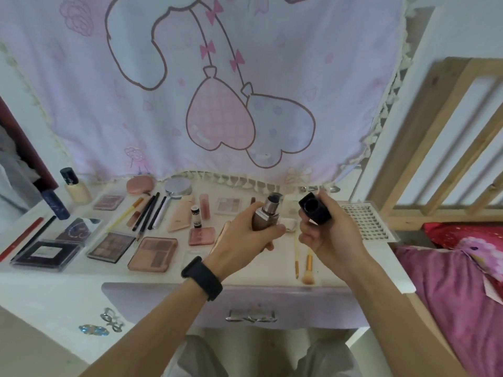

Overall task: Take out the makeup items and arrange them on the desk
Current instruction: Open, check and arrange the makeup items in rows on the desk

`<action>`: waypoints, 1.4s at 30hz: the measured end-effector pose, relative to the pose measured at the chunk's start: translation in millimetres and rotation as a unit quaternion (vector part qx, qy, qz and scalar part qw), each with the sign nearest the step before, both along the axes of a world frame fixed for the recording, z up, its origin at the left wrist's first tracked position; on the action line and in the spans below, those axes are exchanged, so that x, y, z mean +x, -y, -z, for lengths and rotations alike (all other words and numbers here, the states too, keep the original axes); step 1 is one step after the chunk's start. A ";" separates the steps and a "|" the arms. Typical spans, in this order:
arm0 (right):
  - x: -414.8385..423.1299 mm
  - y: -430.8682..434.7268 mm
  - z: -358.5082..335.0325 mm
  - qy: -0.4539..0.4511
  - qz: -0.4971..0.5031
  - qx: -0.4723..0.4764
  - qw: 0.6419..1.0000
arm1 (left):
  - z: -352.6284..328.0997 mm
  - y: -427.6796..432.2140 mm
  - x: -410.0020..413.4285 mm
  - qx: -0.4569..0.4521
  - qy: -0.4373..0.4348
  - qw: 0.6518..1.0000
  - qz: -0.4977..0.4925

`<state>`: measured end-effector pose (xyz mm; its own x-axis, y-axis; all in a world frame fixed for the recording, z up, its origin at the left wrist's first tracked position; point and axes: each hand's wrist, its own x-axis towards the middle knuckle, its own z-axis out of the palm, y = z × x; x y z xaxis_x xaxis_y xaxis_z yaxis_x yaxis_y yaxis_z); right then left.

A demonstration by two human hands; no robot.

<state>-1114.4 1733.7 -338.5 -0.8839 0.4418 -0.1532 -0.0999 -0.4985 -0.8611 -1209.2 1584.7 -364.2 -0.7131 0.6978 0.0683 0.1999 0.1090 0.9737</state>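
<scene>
My left hand point(245, 235) grips a brown foundation bottle point(265, 217) with a silver pump top, held above the white desk point(81, 278). My right hand point(326, 232) holds its black square cap point(314, 208), off the bottle and a little to its right. Laid out on the desk are several makeup items: eyeshadow palettes point(111, 247), a blush compact point(202, 236), pencils and brushes point(147, 213), a round mirror point(178, 187), a pink sponge case point(140, 185), a glass foundation bottle point(74, 186) and two brushes point(309, 268) near the front edge.
A false-lash tray point(364, 221) lies at the desk's right end. A pink cartoon curtain point(217, 91) hangs behind. A closed drawer point(250, 308) sits below the desk front. A bed with pink bedding point(462, 281) and a wooden rail point(435, 131) stand to the right.
</scene>
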 end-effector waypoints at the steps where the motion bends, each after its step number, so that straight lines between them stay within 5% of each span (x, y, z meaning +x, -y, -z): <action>1: -0.7 -0.9 0.4 0.001 -0.004 -0.021 1.000 | -1.4 1.7 -3.0 0.025 0.038 0.999 0.007; 8: -7.9 -8.4 4.9 0.004 -0.022 -0.066 0.998 | -10.1 6.1 -33.8 0.099 0.188 0.977 0.013; 19: -33.3 -66.2 6.7 -0.021 0.010 0.053 0.998 | -34.2 -31.1 -112.5 -0.068 -0.031 0.997 -0.006; 22: -48.3 -82.1 4.3 0.013 -0.002 0.171 0.985 | -22.0 -54.4 -133.0 -0.131 -0.085 0.988 -0.001; 27: -83.4 -94.0 1.0 0.123 -0.022 0.448 0.885 | 7.1 -87.8 -153.3 -0.193 -0.123 0.973 -0.001; 36: -122.2 -98.6 25.6 0.128 -0.049 0.618 0.774 | 34.4 -89.1 -168.1 -0.245 -0.184 0.952 0.001; 42: -145.2 -94.0 35.7 0.158 -0.038 0.758 0.631 | 33.7 -77.5 -183.3 -0.280 -0.202 0.938 -0.004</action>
<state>-1259.7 1827.7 -374.2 -0.9425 0.2509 0.2207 0.1717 0.9303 -0.3241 -1392.5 1662.3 -397.9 -0.7134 0.6995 -0.0421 0.5375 0.5848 0.6076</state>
